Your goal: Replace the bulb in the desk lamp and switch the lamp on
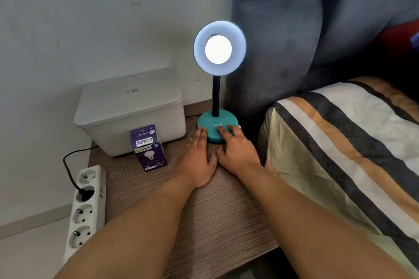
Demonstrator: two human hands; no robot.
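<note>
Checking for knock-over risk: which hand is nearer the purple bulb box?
Left. The left hand lies flat just right of the bulb box; the right hand is farther right, fingers on the lamp base.

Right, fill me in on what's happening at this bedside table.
A person is working on the teal desk lamp standing on the wooden table. Its bulb is lit, so the lamp is on. Both hands rest at the lamp's base: the left hand touches its left edge, and the right hand has fingers on top of it. Neither closes around anything. A purple bulb box stands beside a white lidded bin, and a black plug sits in the power strip.
</note>
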